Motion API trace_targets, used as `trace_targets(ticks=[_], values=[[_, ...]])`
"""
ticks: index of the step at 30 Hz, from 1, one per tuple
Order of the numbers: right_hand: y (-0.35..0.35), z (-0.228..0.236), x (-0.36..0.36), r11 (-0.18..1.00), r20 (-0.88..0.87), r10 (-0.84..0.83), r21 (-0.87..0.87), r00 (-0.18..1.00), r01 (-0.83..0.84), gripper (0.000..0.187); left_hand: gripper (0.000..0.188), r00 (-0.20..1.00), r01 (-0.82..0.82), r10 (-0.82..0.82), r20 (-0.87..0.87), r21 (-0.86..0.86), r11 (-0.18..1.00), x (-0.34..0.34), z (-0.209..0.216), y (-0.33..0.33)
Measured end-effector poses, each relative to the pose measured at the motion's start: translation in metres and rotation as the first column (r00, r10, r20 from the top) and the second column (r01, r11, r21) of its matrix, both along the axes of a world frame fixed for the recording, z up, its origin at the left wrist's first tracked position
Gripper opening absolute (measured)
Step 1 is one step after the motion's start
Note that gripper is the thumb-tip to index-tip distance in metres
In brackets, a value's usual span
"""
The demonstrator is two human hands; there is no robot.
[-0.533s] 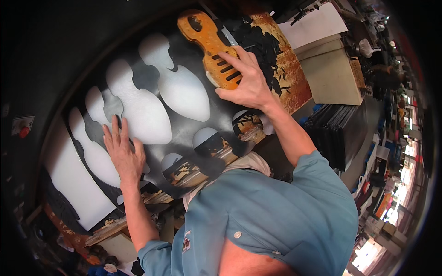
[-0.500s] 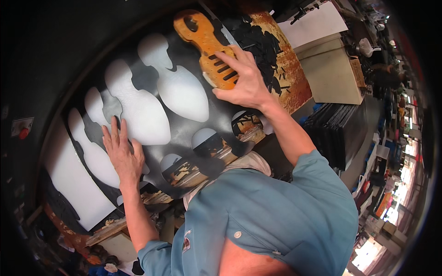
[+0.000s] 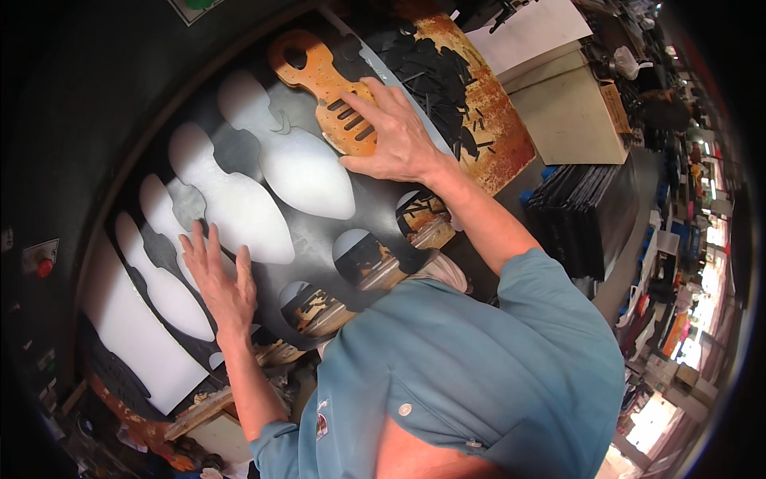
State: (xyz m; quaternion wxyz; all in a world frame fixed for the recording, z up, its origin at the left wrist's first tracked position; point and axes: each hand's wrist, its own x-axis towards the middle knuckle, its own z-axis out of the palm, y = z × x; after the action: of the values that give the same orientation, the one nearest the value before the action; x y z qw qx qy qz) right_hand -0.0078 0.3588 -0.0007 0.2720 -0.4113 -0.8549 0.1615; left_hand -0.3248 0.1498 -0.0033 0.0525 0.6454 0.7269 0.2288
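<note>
A black sheet (image 3: 315,239) with several rounded, sole-shaped cutouts lies over a white board (image 3: 136,319), whose surface shows through the holes. On the sheet's far right part sits an orange sole-shaped cutting die (image 3: 323,76) with an oval hole at one end and several slots at the other. My right hand (image 3: 403,144) grips the slotted end, thumb at the near edge, fingers over the top and far side. Spread fingers of my left hand (image 3: 219,275) rest flat on the sheet between two cutouts, holding nothing.
Black offcuts (image 3: 427,76) litter a rusty plate (image 3: 507,136) at the right, beyond a metal strip (image 3: 399,84). A stack of black sheets (image 3: 578,215) stands farther right, near a beige box (image 3: 566,112). Dark machine panels with a red button (image 3: 45,267) border the left.
My right hand and the cutting die have shifted left across the sheet, nearer the cutouts. The left hand stays on the sheet. The whole view has turned slightly.
</note>
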Motion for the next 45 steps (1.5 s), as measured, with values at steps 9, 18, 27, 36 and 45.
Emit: trace_targets(ticks=[9,18,27,36,45], values=[[-0.041,-0.024,0.020,0.993,-0.106,-0.112,0.024,0.988,0.115,0.094,0.022,0.833,0.051,-0.123,0.540,0.147,0.988,0.109,0.005,-0.081],[-0.035,-0.018,0.016,0.987,-0.152,-0.113,0.097,0.982,0.128,0.082,0.012,0.983,0.057,-0.097,0.158,0.236,0.970,0.126,-0.033,-0.088],[-0.030,0.073,-0.004,0.906,-0.583,0.296,0.423,0.757,-0.029,0.008,0.009,0.988,-0.040,-0.004,0.154,0.281,0.959,0.129,-0.035,-0.092],[-0.111,0.059,0.045,0.964,-0.669,0.102,0.248,0.736,0.092,0.007,0.020,0.971,-0.166,0.127,0.201,0.194,0.967,0.130,-0.033,-0.088],[-0.120,0.083,-0.011,0.701,-0.349,0.433,0.710,0.831,-0.067,0.005,0.019,0.980,-0.145,0.101,0.172,0.264,0.954,0.131,-0.037,-0.088]])
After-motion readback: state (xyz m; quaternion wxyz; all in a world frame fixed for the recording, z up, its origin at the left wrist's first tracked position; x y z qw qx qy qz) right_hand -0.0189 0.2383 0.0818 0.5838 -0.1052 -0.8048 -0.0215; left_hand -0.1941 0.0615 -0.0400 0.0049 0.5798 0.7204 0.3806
